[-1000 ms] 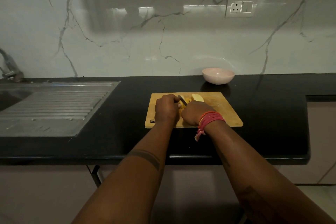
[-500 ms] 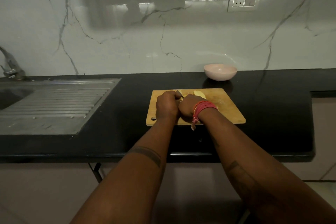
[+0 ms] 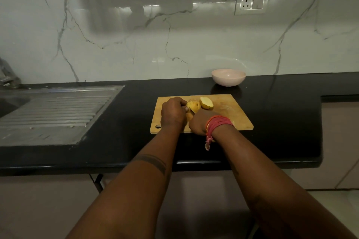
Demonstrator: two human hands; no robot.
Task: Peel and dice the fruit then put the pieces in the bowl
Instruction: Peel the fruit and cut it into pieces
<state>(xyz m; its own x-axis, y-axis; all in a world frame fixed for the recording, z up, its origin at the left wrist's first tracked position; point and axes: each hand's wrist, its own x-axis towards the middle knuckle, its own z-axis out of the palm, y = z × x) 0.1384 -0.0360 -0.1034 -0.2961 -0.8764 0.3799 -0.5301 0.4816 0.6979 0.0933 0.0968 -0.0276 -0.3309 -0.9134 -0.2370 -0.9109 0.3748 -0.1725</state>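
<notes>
Beyond the cutting board [image 3: 233, 114], the pink bowl [image 3: 228, 77] looks empty; left hand [image 3: 172, 112] grips sliced fruit [image 3: 194, 105], right hand [image 3: 198, 123] curled, its hold hidden.

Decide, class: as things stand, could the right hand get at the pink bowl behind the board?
Probably yes. The bowl stands alone on the counter just beyond the cutting board; nothing lies between. But the right hand seems busy cutting the fruit.
</notes>
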